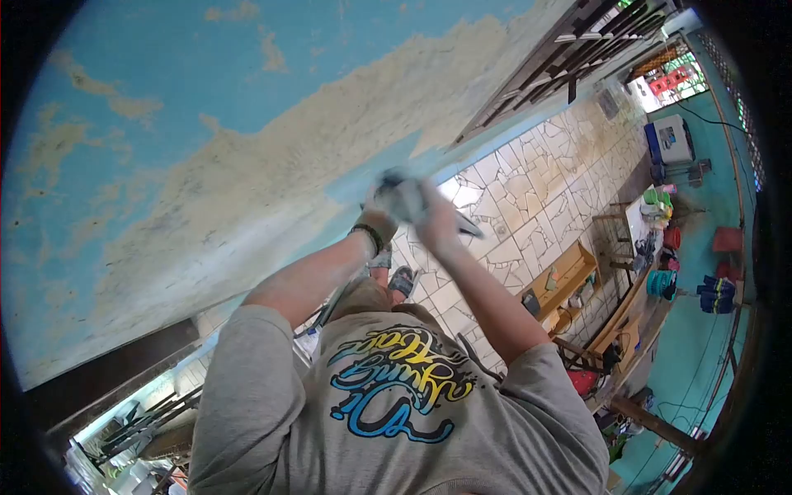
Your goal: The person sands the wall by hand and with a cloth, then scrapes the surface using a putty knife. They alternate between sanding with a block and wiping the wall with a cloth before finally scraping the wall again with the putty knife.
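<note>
Both my hands meet in front of my chest, close to the blue wall point(165, 165) with its worn, pale patches. A grey, blurred object point(404, 198) is between them. My left hand point(381, 216), with a dark bracelet at the wrist, is at its left side, nearest the wall. On the other side, my right hand point(437, 221) is wrapped against the object, and a dark pointed piece point(469, 226) sticks out beside it. Motion smears the fingers of both hands, and the object's exact shape cannot be made out.
Pale cracked-tile flooring point(528, 186) lies beyond my hands. A wooden shelf box point(569, 280) stands on it at the right, near a cluttered workbench point(643, 330). Dark window slats point(577, 49) jut from the wall at the top. My sandalled foot point(402, 280) shows below my hands.
</note>
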`<state>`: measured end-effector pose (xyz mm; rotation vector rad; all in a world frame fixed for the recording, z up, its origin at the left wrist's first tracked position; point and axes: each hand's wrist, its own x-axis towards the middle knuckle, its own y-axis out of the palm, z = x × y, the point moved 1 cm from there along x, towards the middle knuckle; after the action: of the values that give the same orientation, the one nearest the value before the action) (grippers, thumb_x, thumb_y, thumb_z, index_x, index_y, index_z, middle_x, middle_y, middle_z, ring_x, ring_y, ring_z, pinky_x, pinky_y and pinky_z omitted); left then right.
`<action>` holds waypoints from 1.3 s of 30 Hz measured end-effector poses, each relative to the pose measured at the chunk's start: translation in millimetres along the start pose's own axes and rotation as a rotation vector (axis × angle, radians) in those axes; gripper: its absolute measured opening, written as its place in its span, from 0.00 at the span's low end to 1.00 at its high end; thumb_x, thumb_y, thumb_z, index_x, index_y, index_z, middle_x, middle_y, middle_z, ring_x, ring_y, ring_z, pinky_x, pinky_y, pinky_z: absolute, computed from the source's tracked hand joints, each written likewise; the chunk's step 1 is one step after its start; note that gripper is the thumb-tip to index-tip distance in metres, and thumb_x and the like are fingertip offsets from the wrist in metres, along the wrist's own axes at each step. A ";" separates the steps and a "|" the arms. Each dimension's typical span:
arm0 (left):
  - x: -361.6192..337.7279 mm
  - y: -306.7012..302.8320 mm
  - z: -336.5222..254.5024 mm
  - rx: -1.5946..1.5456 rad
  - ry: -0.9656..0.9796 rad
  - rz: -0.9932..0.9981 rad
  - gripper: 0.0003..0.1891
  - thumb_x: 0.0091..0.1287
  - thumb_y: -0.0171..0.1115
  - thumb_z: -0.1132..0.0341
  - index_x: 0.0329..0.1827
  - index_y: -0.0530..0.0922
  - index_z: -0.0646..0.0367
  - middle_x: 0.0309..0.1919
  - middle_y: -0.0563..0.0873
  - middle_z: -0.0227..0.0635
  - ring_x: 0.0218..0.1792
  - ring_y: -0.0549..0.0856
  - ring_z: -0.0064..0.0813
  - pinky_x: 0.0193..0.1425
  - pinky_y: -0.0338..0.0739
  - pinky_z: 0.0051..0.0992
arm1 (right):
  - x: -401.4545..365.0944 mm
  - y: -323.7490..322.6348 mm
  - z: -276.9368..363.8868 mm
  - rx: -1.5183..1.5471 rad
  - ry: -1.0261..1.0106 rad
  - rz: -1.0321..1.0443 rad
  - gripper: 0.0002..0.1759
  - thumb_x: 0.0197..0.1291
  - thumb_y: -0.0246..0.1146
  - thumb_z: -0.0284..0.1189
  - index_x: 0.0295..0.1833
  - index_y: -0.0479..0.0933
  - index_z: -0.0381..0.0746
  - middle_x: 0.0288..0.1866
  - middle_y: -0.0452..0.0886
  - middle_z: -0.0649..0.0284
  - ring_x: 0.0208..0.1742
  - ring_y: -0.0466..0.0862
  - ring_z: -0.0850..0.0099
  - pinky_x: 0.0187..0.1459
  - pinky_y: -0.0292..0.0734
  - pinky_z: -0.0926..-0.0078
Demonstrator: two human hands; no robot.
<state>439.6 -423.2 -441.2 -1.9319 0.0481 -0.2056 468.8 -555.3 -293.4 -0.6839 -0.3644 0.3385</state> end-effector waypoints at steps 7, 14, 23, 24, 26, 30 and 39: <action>-6.5 -149.3 -52.8 0.474 0.249 0.236 0.26 0.72 0.47 0.61 0.75 0.66 0.44 0.67 0.76 0.45 0.77 0.59 0.51 0.77 0.30 0.66 | 33.5 -28.0 -60.4 0.104 0.452 0.013 0.12 0.63 0.59 0.37 0.48 0.79 0.43 0.42 0.86 0.49 0.43 0.86 0.52 0.42 0.79 0.53; -7.7 -193.4 -57.0 0.296 -0.036 0.191 0.19 0.67 0.53 0.66 0.60 0.78 0.52 0.52 0.85 0.43 0.61 0.80 0.42 0.70 0.68 0.47 | 25.7 -28.4 -47.5 0.058 0.590 0.038 0.16 0.68 0.59 0.39 0.45 0.81 0.36 0.43 0.86 0.49 0.46 0.86 0.58 0.45 0.79 0.60; -6.6 -101.0 -47.6 -2.096 -0.931 -0.355 0.19 0.74 0.49 0.58 0.58 0.74 0.63 0.45 0.85 0.41 0.39 0.85 0.37 0.45 0.82 0.39 | -10.0 3.7 49.2 0.089 -0.026 0.202 0.32 0.63 0.58 0.23 0.74 0.63 0.36 0.67 0.68 0.35 0.61 0.76 0.40 0.62 0.72 0.58; -4.1 -132.2 -58.7 -2.309 -0.855 -0.216 0.20 0.75 0.45 0.56 0.58 0.74 0.63 0.46 0.85 0.44 0.39 0.86 0.38 0.47 0.83 0.41 | -19.4 2.0 66.6 0.068 -0.178 0.148 0.35 0.61 0.60 0.24 0.75 0.62 0.37 0.70 0.61 0.31 0.60 0.74 0.32 0.64 0.71 0.55; -15.2 -145.6 -57.1 -2.287 -0.771 -0.081 0.21 0.75 0.45 0.55 0.58 0.74 0.64 0.47 0.85 0.45 0.41 0.86 0.40 0.48 0.83 0.42 | -22.7 -24.2 73.4 0.073 -0.190 0.467 0.34 0.59 0.61 0.24 0.73 0.65 0.37 0.71 0.61 0.31 0.59 0.76 0.34 0.63 0.71 0.56; -18.2 -127.1 -44.6 -2.102 -0.662 -0.251 0.17 0.75 0.42 0.64 0.59 0.74 0.63 0.46 0.85 0.48 0.43 0.87 0.44 0.48 0.85 0.43 | 1.2 -87.7 85.3 0.504 0.089 0.889 0.22 0.62 0.65 0.30 0.60 0.77 0.35 0.62 0.76 0.43 0.50 0.86 0.53 0.52 0.79 0.65; -14.8 -154.1 -57.2 -1.779 -0.734 -0.247 0.13 0.77 0.48 0.69 0.59 0.75 0.64 0.45 0.86 0.38 0.42 0.88 0.28 0.48 0.84 0.26 | 4.6 -30.3 -27.3 0.697 0.524 -0.056 0.31 0.65 0.67 0.37 0.69 0.68 0.35 0.55 0.81 0.52 0.51 0.82 0.67 0.47 0.82 0.71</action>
<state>405.6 -418.1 -279.8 -3.6336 -0.7295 0.6444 490.2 -590.3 -291.9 -0.0596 0.2357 0.1999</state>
